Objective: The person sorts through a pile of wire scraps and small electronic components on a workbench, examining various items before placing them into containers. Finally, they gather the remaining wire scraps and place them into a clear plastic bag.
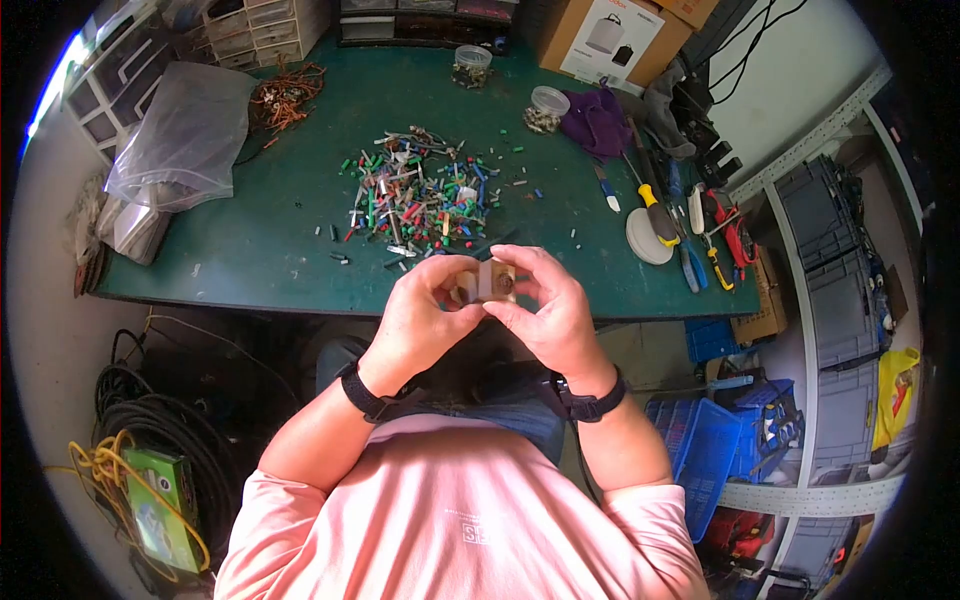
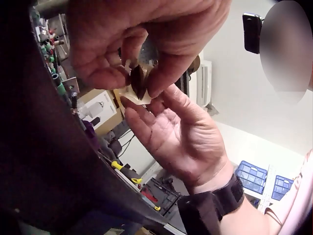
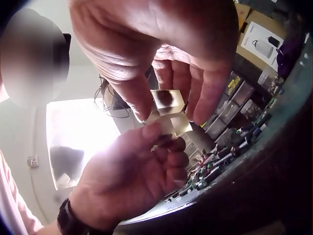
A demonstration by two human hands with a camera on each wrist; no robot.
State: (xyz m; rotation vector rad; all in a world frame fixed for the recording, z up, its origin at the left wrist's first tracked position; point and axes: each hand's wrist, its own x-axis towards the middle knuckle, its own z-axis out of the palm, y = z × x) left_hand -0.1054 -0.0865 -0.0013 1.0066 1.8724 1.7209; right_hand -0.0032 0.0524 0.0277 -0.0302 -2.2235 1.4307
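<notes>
Between both hands, just over the table's near edge, is a small clear yellowish block with a dark round spot in it. My left hand pinches it from the left between thumb and fingers. From the other side my right hand holds it, thumb below and fingertips above. In the right wrist view the block shows flat see-through faces and sharp edges. The left wrist view shows a dark brown pointed shape between the left thumb and fingertips, with a pale see-through part behind it.
A pile of small coloured parts covers the middle of the green table. Screwdrivers, pliers and a white disc lie right. Two jars, a plastic bag and tangled wires stand farther back.
</notes>
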